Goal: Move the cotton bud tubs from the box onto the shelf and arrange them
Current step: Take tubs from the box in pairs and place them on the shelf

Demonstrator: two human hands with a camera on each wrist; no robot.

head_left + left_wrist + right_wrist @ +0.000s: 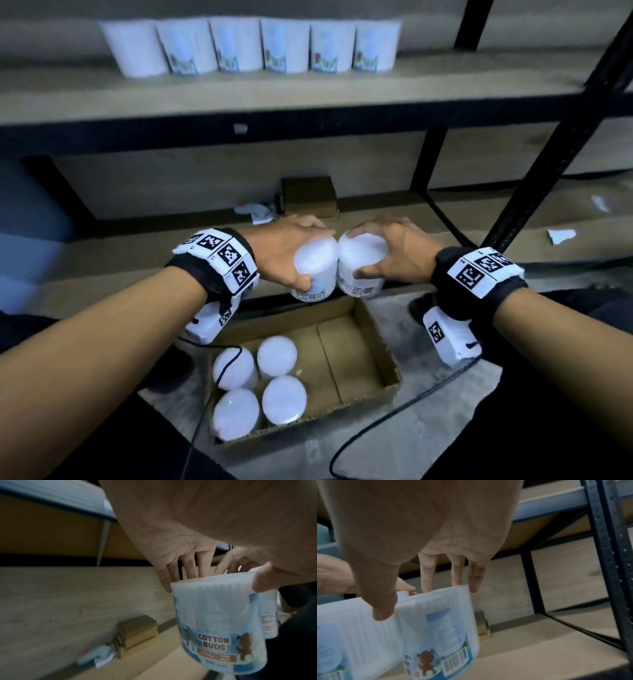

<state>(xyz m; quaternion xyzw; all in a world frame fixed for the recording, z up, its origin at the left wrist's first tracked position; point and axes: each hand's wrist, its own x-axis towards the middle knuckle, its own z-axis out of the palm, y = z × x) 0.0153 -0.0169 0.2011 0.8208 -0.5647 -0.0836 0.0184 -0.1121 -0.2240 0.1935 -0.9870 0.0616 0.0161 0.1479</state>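
Note:
My left hand grips a white cotton bud tub from above by its lid, and my right hand grips a second tub the same way. The two tubs touch side by side in the air above the far edge of the cardboard box. Several more tubs stand in the box's left half. A row of several tubs stands on the upper shelf. The left wrist view shows the label of the held tub, and the right wrist view shows the other tub under my fingers.
A small brown carton and crumpled paper lie on the low shelf behind my hands. A black shelf upright rises at the right. Cables trail over the floor by the box. Paper scraps lie at the far right.

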